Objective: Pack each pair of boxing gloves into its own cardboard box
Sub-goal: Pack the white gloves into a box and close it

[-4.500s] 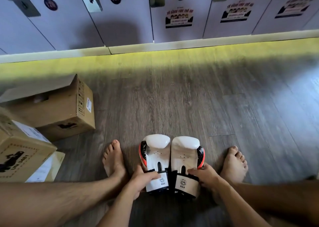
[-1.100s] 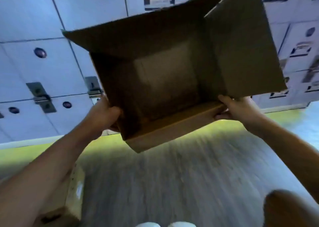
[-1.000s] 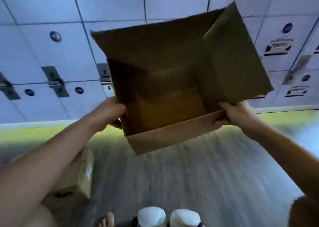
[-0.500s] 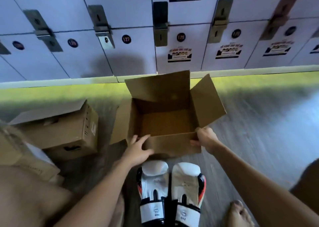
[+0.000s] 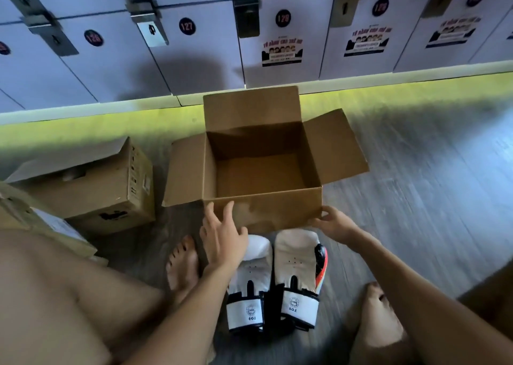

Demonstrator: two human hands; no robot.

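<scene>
The floor [image 5: 416, 198] is grey wood-grain plank, with a band of yellow-green light along the foot of a row of pale lockers [image 5: 208, 54]. Their doors carry round dark badges numbered 126, 127 and 128, tilted metal latches, and printed posters [image 5: 282, 52] whose headlines are too blurred to read. An open cardboard box [image 5: 277, 212] stands on the floor in front of locker 128, plain brown and matte, with nothing inside; its far flap stands upright and its side flaps are splayed out. Just on the near side of it lies the pair of boxing gloves [image 5: 297, 264], side by side and palm up, smooth white with small vent holes, black trim, a red and black edge on the right-hand one, and white cuffs printed with a round logo and "6OZ". The left hand [image 5: 222, 237] is spread with straight fingers, its fingertips on the box's front wall and its palm over the left glove's tip, holding nothing. The right hand [image 5: 333, 223] is at the box's near right corner with bent fingers; whether it pinches the cardboard I cannot tell. To the left sits a second cardboard box [image 5: 111, 192] with a raised flap and printed side labels, and at the frame's left edge a third box [image 5: 41, 220] with a white label. Bare feet [image 5: 181, 264] rest on either side of the gloves.
</scene>
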